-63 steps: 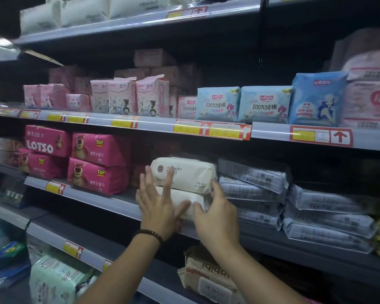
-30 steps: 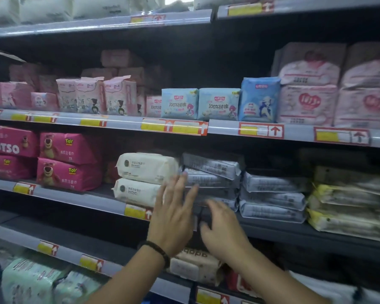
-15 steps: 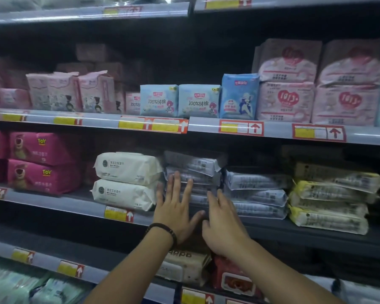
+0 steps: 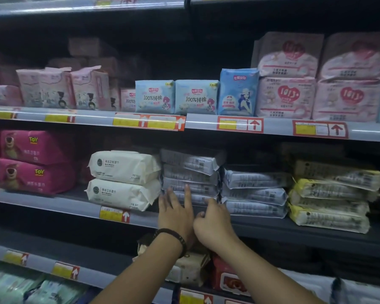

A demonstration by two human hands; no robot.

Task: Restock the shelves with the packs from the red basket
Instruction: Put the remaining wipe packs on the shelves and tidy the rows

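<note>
- Stock at far left: magenta packs (image 4: 37, 163) lie two high on the middle shelf (image 4: 53, 202), printed faces outward so the labels read from the aisle.
- Cream wipe packs (image 4: 123, 178): two stacked flat, right ends touching the grey stack.
- Grey stack (image 4: 191, 172): four packs high, and by my judgement the item being restocked. Its fronts sit unevenly, which would explain hands squaring it against the shelf lip.
- Left hand (image 4: 176, 213): fingers straight and spread, tips pressing the lower grey packs, grasping nothing.
- Right hand (image 4: 213, 222): fingers curled at the base of the stack, one fingertip on the bottom pack. I cannot tell whether it pinches that pack or only nudges it.
- Second grey stack (image 4: 255, 191) and yellow packs (image 4: 333, 194): three high each, laid flat at right.
- Not resolved: the red basket is out of view, the leftmost packs are cut by the frame edge, the shelf depths are dark, the print on the grey packs is blurred, and my forearms cover goods on the shelf below.
</note>
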